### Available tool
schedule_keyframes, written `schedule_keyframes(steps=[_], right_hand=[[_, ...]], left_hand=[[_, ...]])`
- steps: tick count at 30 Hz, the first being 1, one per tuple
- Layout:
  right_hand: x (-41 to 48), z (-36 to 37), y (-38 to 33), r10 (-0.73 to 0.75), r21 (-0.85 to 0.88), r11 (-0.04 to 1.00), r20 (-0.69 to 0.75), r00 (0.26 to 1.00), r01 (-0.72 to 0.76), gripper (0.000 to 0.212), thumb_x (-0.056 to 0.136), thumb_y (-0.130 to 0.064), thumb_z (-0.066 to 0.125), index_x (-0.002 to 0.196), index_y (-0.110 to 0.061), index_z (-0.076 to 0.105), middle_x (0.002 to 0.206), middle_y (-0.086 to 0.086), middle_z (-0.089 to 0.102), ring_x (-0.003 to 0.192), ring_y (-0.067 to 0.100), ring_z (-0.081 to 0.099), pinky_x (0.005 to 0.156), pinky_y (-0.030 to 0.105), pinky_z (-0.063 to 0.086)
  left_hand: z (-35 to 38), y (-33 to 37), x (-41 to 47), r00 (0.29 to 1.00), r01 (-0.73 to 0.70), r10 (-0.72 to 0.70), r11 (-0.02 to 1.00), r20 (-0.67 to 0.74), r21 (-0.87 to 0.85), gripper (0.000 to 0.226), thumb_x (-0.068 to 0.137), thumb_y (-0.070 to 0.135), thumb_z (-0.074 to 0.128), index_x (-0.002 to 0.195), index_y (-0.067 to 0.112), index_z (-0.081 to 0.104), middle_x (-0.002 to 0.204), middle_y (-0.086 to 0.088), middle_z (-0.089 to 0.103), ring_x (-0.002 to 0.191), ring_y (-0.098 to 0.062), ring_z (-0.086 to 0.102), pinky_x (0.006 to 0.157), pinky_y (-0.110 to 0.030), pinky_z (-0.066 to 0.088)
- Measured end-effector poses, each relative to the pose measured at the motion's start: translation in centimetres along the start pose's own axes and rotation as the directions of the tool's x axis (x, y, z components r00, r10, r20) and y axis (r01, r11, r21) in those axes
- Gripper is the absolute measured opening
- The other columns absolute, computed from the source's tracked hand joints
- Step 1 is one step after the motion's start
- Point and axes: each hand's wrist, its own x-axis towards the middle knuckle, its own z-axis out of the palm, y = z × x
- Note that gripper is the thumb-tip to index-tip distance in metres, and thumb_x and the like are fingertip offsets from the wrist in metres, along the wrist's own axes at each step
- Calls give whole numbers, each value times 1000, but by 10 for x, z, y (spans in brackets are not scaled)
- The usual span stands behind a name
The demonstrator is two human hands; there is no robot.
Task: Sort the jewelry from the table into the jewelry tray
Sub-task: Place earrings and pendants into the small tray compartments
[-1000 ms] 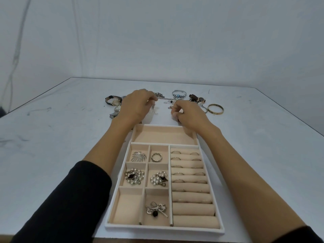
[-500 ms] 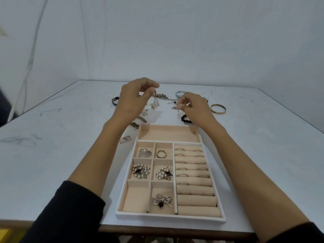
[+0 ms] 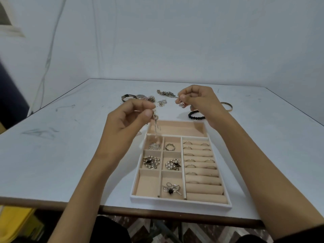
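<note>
Bare left forearm [image 3: 91, 172] and right forearm [image 3: 254, 163], black sleeve [image 3: 301, 238] (only its edge showing) at the right elbow.

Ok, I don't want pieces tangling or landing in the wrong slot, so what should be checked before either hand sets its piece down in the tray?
1. Left hand has a secure hold: ok, it pinches the dangling chain piece.
2. Right hand has a secure hold: ok, it pinches the small silver piece.
3. Free slot in the jewelry tray: ok, the long top compartment and the bottom-left compartment are bare.
4. Which slot the chain hangs over: cannot tell, it is blurred.
5. Table sorted: not ok, the black bead bracelet and gold bangle lie outside the tray.
</note>
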Motion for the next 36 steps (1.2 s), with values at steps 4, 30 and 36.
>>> schedule_keyframes(steps=[4,30,36], right_hand=[[-8,3,-7,1,101,995,56,998,-7,14,91,1,57,101,-4,66,83,10,71,64,12,61,56,17,47],[-100,1,-24,13,105,993,280,960,-44,21,83,1,66,100,-9,73,94,12,74,70,16,67,73,20,55],[-107,4,-28,26,65,997,314,949,-49,22,82,2,67,100,-9,73,94,9,74,70,20,69,79,27,57]], left_hand=[[-7,6,-30,999,23,-22,999,28,-38,11,86,7,59,94,12,66,87,5,69,86,-11,65,79,-15,50],[-29,13,-73,956,-207,-1,709,295,674,17,76,51,58,86,44,70,100,27,62,104,13,43,87,-18,30],[-30,16,-74,953,-221,13,716,304,662,16,81,50,55,87,45,69,99,30,63,104,12,46,91,-19,28]])
